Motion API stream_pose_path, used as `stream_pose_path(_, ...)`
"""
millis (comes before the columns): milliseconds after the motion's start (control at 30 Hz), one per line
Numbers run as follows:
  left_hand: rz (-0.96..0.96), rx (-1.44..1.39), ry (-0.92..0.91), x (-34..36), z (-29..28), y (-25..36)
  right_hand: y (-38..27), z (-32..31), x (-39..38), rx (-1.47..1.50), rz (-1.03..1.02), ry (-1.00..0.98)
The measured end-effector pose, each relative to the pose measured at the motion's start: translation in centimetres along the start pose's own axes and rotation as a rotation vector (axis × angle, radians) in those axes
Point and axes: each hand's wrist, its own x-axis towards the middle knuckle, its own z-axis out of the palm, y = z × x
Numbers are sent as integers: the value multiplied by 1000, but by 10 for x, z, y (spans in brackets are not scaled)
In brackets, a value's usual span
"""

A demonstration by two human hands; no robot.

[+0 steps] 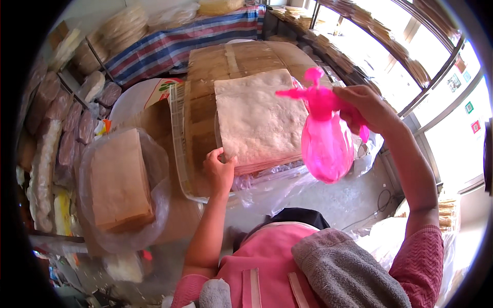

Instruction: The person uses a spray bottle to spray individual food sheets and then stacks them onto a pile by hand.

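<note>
My right hand [367, 109] is wrapped round the handle of a bright pink pump spray bottle [328, 146]. The bottle is raised upright over the right edge of a stack of thin, pale beige sheets [259, 115], its nozzle aimed left across them. At the near left corner of that stack is my left hand [220, 172], its thumb and fingers pinched on the sheet edge. How many sheets it grips is hidden. The top sheet looks wrinkled and uneven. Under the stack, clear plastic film [272, 192] hangs down over the near side.
Large cardboard [200, 123] supports the stack. To the left, a second stack of sheets [118, 179] sits in a plastic bag. Wrapped packages [49, 123] crowd the left shelves. Racks with thin stacked pieces [370, 25] line the right. A striped tarp [185, 49] hangs behind.
</note>
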Motion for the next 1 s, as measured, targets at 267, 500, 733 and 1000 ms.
stream_pose_path(267,-180,-852,-63,-2,-24,7,1,-24,-12,-129,55,141)
stream_pose_path(500,-447,-1295,22,-28,-64,-86,-12,7,-33,-306,130,-178)
stream_pose_path(733,-611,-1353,-175,-57,-10,-72,-31,45,11,-12,-96,-242)
stream_pose_path(1000,-258,-1387,263,-19,-61,-51,-27,41,42,76,-57,-22)
